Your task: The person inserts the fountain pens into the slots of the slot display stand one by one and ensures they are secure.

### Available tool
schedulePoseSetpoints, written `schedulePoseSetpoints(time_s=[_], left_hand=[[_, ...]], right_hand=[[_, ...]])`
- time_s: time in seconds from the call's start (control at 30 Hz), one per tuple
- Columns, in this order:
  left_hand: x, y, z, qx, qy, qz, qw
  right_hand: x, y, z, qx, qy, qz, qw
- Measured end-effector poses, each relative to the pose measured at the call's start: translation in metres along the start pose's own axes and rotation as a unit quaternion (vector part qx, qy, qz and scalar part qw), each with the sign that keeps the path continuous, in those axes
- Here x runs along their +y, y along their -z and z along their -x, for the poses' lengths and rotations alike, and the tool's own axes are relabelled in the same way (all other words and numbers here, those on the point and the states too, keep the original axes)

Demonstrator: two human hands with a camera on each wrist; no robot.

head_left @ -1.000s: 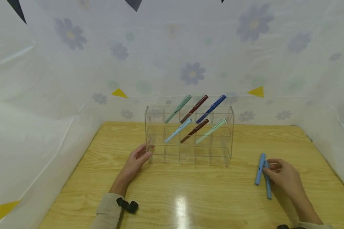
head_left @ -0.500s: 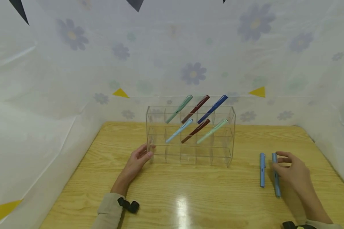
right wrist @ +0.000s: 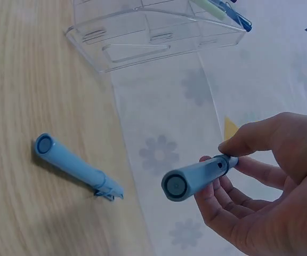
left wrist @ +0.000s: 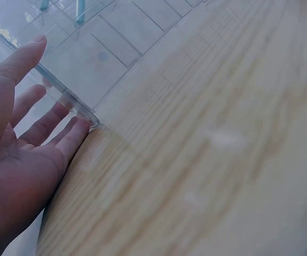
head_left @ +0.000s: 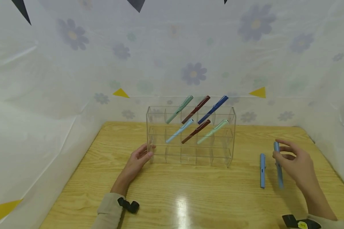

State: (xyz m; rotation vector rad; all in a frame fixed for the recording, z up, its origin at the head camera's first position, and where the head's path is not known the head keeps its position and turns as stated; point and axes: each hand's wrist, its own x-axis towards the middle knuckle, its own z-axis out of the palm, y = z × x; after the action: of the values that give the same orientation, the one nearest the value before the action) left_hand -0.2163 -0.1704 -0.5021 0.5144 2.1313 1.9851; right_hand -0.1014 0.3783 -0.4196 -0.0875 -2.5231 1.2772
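A clear acrylic pen rack (head_left: pixel 188 159) stands mid-table, with several capped pens leaning in its upper and middle tiers. My left hand (head_left: pixel 139 159) rests at its left side wall, fingers fairly straight along the edge and thumb apart, as the left wrist view shows. My right hand (head_left: pixel 296 162) pinches a blue pen (head_left: pixel 279 171) near its clip end between thumb and fingers. The pen is tilted, its far end pointing down; in the right wrist view that round end (right wrist: pixel 176 185) faces the camera. Left of it, a second blue pen (head_left: pixel 262 171) lies on the table.
The rack's pens include a dark blue pen (head_left: pixel 213 109), a brown pen (head_left: pixel 196 131) and a light green pen (head_left: pixel 213 132). A white flowered sheet (head_left: pixel 160 47) hangs behind and beside the wooden table (head_left: pixel 206 197).
My right hand has parted the two blue pens, moving one to the right, and lifted it off the table. The other pen now lies straighter. My left hand stays at the rack.
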Motion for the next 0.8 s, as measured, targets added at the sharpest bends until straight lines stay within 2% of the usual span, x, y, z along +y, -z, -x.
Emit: schedulePoseSetpoints(time_s=[0.4, 0.67, 0.73, 0.8], left_hand=[[-0.004, 0.001, 0.000, 0.002, -0.003, -0.010, 0.9999], [-0.002, -0.001, 0.001, 0.007, 0.005, -0.012, 0.9999], [-0.002, -0.001, 0.001, 0.008, 0.004, -0.012, 0.9999], [-0.003, -0.001, 0.000, 0.008, 0.003, -0.011, 0.9999]], right_hand=[[-0.033, -0.001, -0.013, 0.016, 0.022, -0.046, 0.9985], [-0.057, -0.005, -0.023, 0.048, 0.042, -0.065, 0.9959], [-0.063, -0.007, -0.026, 0.050, 0.051, -0.086, 0.9938], [-0.068, -0.008, -0.029, 0.050, 0.057, -0.129, 0.9887]])
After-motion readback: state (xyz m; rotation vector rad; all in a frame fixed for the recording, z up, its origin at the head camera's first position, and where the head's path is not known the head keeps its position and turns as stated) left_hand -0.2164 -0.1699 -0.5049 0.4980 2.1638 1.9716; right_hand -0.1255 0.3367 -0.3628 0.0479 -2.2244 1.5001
